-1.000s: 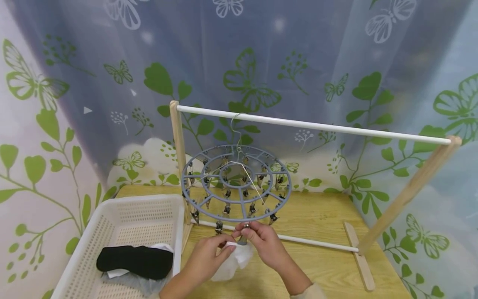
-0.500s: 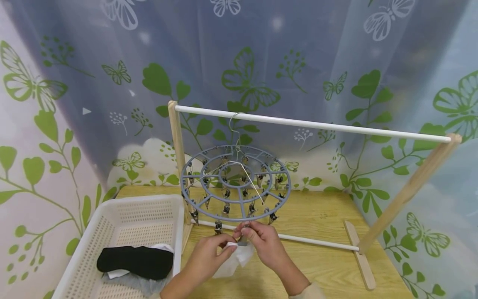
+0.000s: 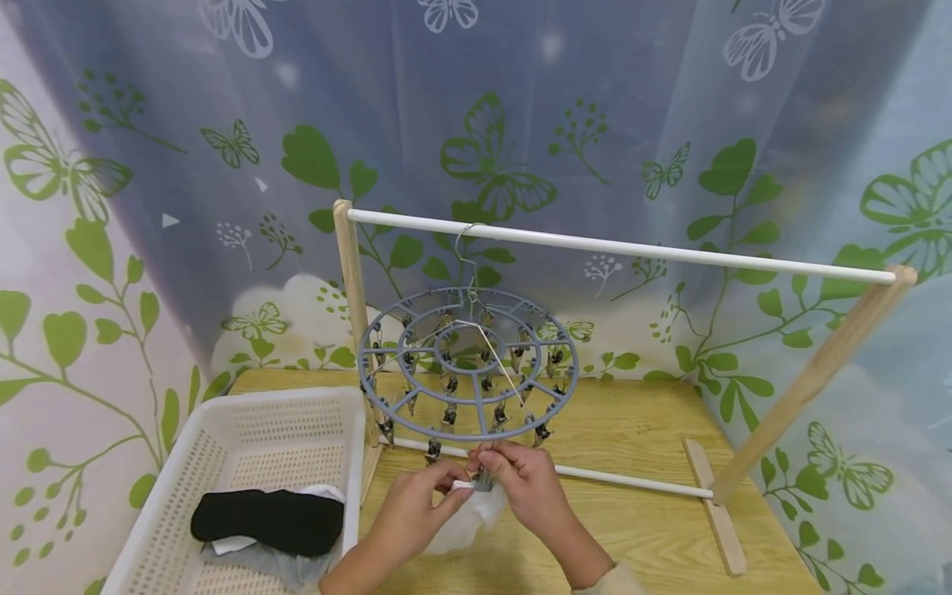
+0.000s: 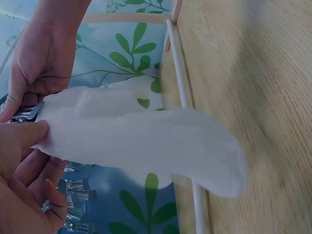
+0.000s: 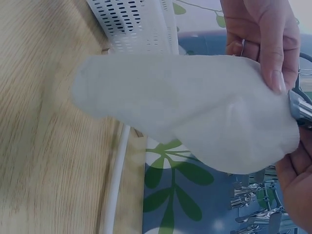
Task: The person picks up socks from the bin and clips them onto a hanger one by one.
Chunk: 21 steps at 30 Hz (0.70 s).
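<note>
A white sock (image 4: 141,141) hangs toe down from its cuff, below the front rim of a round grey clip hanger (image 3: 483,434). My left hand (image 3: 416,504) pinches the cuff between thumb and fingers. Beside it, my right hand (image 3: 531,487) holds a metal clip (image 5: 301,108) of the hanger between thumb and fingers. The clip's end lies over the cuff's edge in both wrist views. Several other metal clips (image 3: 434,450) dangle from the hanger's rings with nothing in them.
The hanger hooks over the white top bar (image 3: 617,248) of a wooden-ended rack. At left stands a white perforated basket (image 3: 223,413) with a black sock (image 3: 268,521) above grey and white cloth. The rack's lower bar (image 3: 632,481) runs across the wooden table (image 3: 640,537).
The clip in my right hand has tilted, with more of its grey end now showing over the sock's cuff, and my right thumb has shifted slightly. My left hand stays nearly in place.
</note>
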Motion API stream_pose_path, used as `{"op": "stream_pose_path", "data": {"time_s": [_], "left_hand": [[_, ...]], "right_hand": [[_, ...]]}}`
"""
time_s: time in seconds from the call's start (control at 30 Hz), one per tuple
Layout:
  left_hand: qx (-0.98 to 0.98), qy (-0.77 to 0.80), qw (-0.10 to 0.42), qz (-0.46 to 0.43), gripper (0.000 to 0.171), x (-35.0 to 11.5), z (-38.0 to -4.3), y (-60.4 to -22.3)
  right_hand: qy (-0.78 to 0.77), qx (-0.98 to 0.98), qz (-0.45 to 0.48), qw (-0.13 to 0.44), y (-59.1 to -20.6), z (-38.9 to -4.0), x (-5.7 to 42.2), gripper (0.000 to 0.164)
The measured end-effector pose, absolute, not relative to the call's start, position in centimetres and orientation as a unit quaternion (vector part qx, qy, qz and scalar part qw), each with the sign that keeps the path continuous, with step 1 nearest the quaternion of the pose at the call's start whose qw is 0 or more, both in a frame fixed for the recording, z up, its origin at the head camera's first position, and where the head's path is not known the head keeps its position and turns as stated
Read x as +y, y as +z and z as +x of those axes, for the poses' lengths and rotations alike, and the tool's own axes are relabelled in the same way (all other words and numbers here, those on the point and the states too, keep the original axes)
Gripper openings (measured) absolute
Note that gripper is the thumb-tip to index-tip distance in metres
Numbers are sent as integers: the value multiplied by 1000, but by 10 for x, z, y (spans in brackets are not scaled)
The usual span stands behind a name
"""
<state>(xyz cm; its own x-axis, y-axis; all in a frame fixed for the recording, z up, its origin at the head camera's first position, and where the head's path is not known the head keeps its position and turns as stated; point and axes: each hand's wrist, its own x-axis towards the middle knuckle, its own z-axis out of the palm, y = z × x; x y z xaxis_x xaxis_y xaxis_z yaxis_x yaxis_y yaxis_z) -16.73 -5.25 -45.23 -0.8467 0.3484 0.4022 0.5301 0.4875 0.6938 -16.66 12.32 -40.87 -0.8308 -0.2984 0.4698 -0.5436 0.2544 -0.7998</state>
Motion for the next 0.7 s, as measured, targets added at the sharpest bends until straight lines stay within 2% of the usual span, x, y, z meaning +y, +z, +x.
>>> {"op": "stream_pose_path", "data": {"time_s": [0.3, 0.7], "left_hand": [[-839, -476, 88, -249, 7, -52, -166, -453], [-833, -504, 76, -213, 10, -50, -164, -451]], "right_hand": [[526, -796, 268, 134, -410, -166, 123, 13], [524, -801, 258, 128, -415, -166, 124, 11]]}}
